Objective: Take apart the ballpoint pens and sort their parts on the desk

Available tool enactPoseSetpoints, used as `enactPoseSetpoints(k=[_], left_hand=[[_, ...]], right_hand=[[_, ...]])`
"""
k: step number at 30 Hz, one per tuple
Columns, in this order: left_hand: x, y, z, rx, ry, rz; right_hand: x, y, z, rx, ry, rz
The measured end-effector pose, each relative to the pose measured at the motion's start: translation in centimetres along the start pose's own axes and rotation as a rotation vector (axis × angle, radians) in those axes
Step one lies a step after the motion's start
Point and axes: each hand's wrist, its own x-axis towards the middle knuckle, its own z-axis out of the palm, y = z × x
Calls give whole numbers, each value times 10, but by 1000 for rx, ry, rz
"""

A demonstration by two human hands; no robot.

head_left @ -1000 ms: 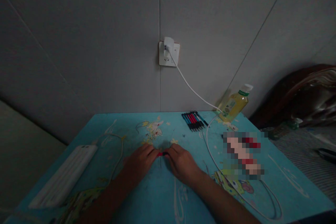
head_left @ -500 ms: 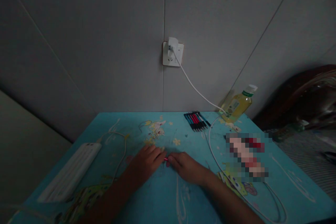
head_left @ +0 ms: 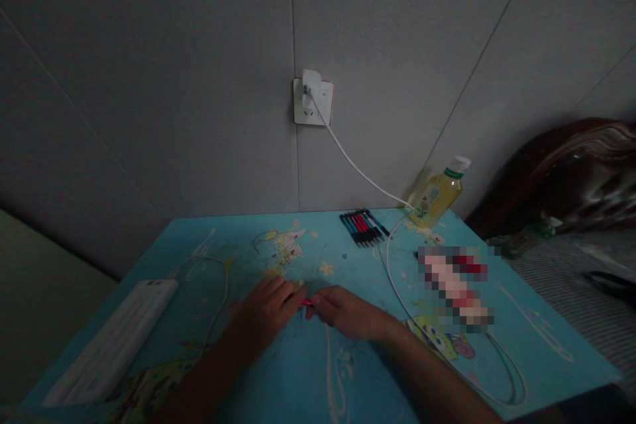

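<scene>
Both my hands meet low over the middle of the blue patterned table. Between them shows a short stretch of a slim red pen (head_left: 307, 303), much of it hidden by fingers. My left hand (head_left: 271, 308) is closed around its left end, fingers bent. My right hand (head_left: 345, 311) pinches its other end between thumb and fingers. Beyond the hands, several pens (head_left: 362, 228) in blue, red and black lie side by side in a row, dark grips toward me.
At the left lies a white power strip (head_left: 116, 338) with a cord. A bottle of yellow drink (head_left: 440, 195) stands by the wall. The white cable (head_left: 348, 159) hangs from a charger (head_left: 311, 89) and loops over the table (head_left: 368, 381). A pixelated patch covers something at the right.
The view has turned slightly right, so table and wall things sit further left. Both hands keep hold of the red pen, nearly in the same pose.
</scene>
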Motion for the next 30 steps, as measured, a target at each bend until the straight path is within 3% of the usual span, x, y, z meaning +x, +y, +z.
enactPoseSetpoints(k=[9,15,22,30], left_hand=[[-5,-1,5,-9,20,13],[-6,1,7,-31,-52,-10],[-9,9,8,-102,-88,-138],[-6,13,10,-211,-217,-304]], right_hand=[[0,5,-3,158,-126,72],[-1,2,2,-206,59,-53],[1,3,14,-633,158,-68],[5,7,17,-822,203,-107]])
